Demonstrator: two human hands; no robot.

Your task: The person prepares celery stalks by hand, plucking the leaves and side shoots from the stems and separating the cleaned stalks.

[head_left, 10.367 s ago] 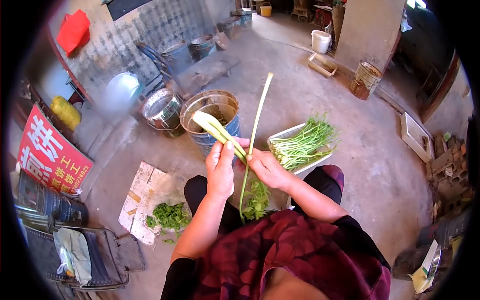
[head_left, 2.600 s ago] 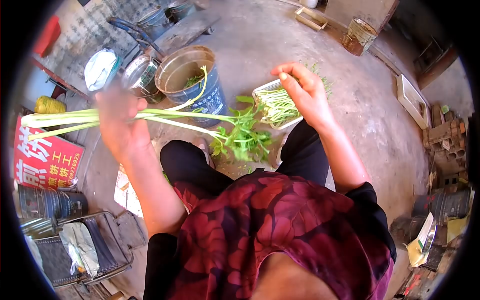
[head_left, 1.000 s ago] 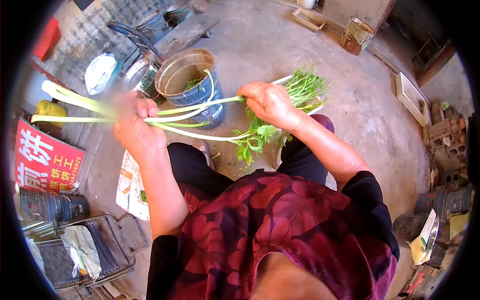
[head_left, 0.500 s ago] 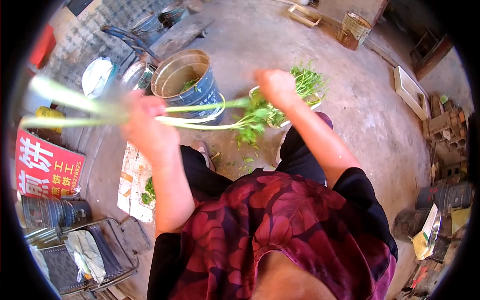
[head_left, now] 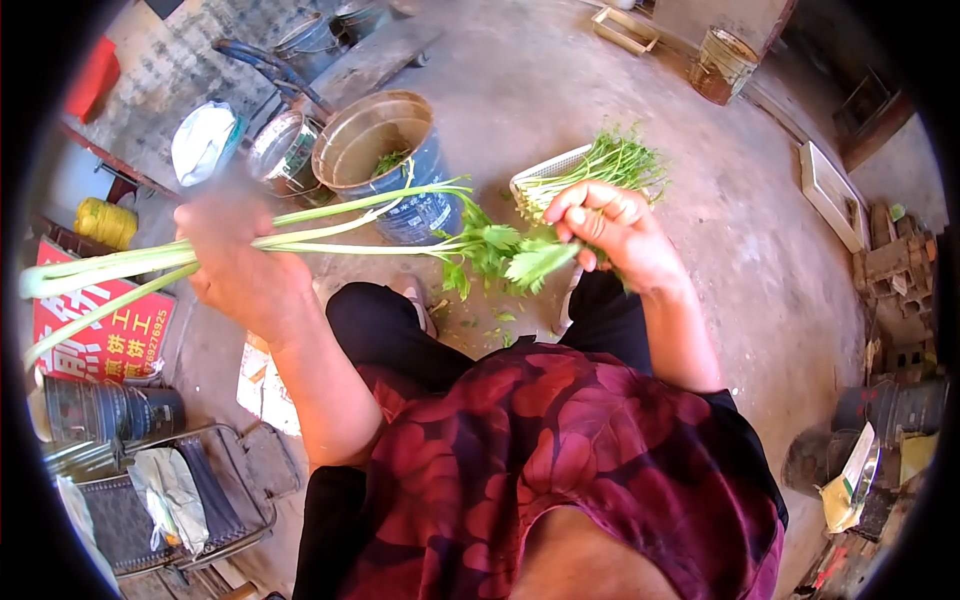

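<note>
The blurred left hand [head_left: 243, 262] apparently grips leafy stalks [head_left: 112, 267].

Before you, the bucket [head_left: 430, 165] stands on the floor [head_left: 740, 290], with greens [head_left: 612, 165] in the basket [head_left: 545, 169] to its right. On your left, the sign [head_left: 130, 330] is beyond the chair [head_left: 105, 518].

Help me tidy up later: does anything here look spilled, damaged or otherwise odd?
Yes. Loose leaf bits are scattered on the floor between the feet, outside any container, so they look dropped. The bucket at upper right is streaked brown, perhaps rust or dried residue.
</note>
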